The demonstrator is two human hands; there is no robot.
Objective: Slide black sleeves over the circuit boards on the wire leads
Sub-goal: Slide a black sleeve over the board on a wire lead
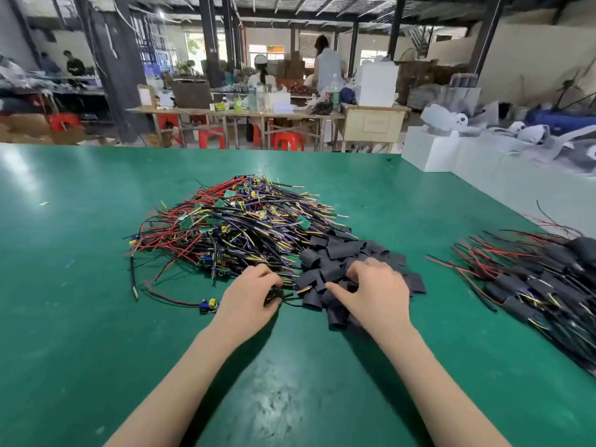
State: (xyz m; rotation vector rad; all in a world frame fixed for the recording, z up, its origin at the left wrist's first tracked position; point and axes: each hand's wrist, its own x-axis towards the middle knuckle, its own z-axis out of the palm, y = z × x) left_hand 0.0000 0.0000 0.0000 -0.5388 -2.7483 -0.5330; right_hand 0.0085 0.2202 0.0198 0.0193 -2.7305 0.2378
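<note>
A large heap of wire leads with small green circuit boards point(238, 217) lies on the green table point(80, 253). Just right of it sits a pile of loose black sleeves point(335, 253). My left hand point(250, 295) is curled round a bundle of dark wires with a small board at the heap's near edge. My right hand point(374, 288) rests on the sleeve pile, its fingers curled into the sleeves; which sleeve it holds is hidden. One loose lead with a blue and yellow board point(208, 305) lies left of my left hand.
A heap of leads with black sleeves on them point(532, 282) lies at the table's right edge. White foam blocks point(432, 150) stand beyond the far right corner. Other tables, red stools and people are far behind.
</note>
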